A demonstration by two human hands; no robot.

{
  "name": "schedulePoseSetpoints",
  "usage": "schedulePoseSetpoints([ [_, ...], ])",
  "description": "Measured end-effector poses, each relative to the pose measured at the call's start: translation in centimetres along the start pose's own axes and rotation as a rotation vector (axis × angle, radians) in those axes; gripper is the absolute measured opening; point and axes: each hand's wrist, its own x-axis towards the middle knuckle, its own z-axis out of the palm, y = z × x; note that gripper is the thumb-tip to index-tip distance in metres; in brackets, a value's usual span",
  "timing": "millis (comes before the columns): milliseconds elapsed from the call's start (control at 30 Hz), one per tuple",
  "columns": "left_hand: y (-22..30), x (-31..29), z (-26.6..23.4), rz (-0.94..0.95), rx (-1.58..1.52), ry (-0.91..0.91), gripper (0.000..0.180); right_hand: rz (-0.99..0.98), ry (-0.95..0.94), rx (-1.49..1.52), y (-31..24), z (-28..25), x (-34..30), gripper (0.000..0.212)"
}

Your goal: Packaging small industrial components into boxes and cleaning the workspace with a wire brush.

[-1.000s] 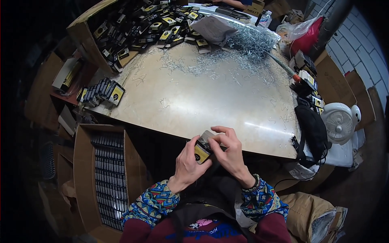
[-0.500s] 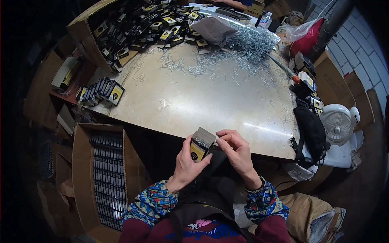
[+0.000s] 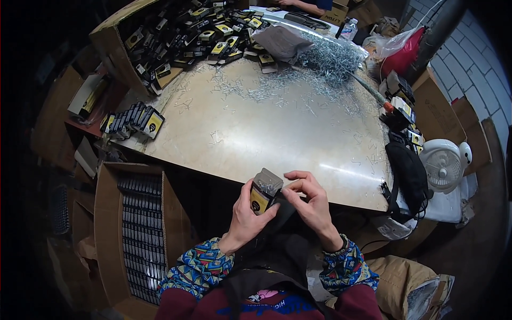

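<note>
My left hand (image 3: pixel 242 221) grips a small black-and-yellow cardboard box (image 3: pixel 260 201), its fingers and thumb wrapped round the sides. The box is tilted, its top flaps stand up, and thin silvery wire pieces (image 3: pixel 268 188) show inside the mouth. My right hand (image 3: pixel 312 205) is at the right side of that box, with thumb and a bent finger closed at its side flap; another finger stays raised above them. The fingertips partly hide the flap. Both hands are just off the near edge of the table (image 3: pixel 240 144).
A heap of wire pieces (image 3: pixel 333 58) lies at the far right, beside a grey bag (image 3: pixel 282 41). Many small boxes (image 3: pixel 205 34) spill from a carton at the far left. A carton of packed boxes (image 3: pixel 143 234) stands lower left. A white fan (image 3: pixel 444 165) sits right. Another person's arm (image 3: pixel 309 5) shows beyond.
The right fingertips have shifted slightly left, closer against the box, and the side flap shows less. My left hand and the box have barely moved.
</note>
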Motion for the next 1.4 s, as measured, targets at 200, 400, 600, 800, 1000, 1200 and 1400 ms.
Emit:
schedulePoseSetpoints([
  [200, -0.1, 0.4, -0.5, 0.265, 0.396, 0.007, 0.075, -0.291, 0.061, -0.491, -2.0, -1.1, 1.6, 0.007],
  [400, 0.1, 0.6, -0.6, 0.278, 0.384, 0.068, 0.076, -0.189, -0.087, -0.443, -1.4, -1.4, 2.2, 0.009],
  [600, -0.1, 0.5, -0.6, 0.313, 0.377, 0.037, 0.076, 0.072, -0.102, -0.247, -1.4, -1.2, 2.0, 0.013],
  [800, -0.4, 0.2, -0.4, 0.197, 0.285, 0.059, 0.077, 0.115, -0.163, -0.196, -2.7, -2.0, 2.1, 0.017],
  [1000, 0.1, 0.5, -0.5, 0.197, 0.19, 0.122, 0.08, -0.245, -0.066, -0.301, -1.4, -1.2, 1.2, 0.023],
  [1200, -0.7, 0.8, -0.3, 0.25, 0.269, 0.074, 0.081, -0.258, 0.01, -0.389, 0.0, 1.3, 0.1, 0.026],
  [1400, -0.9, 0.9, -0.4, 0.383, 0.356, 0.166, 0.08, -0.465, 0.064, -0.66, -0.2, 2.4, 0.7, 0.025],
])
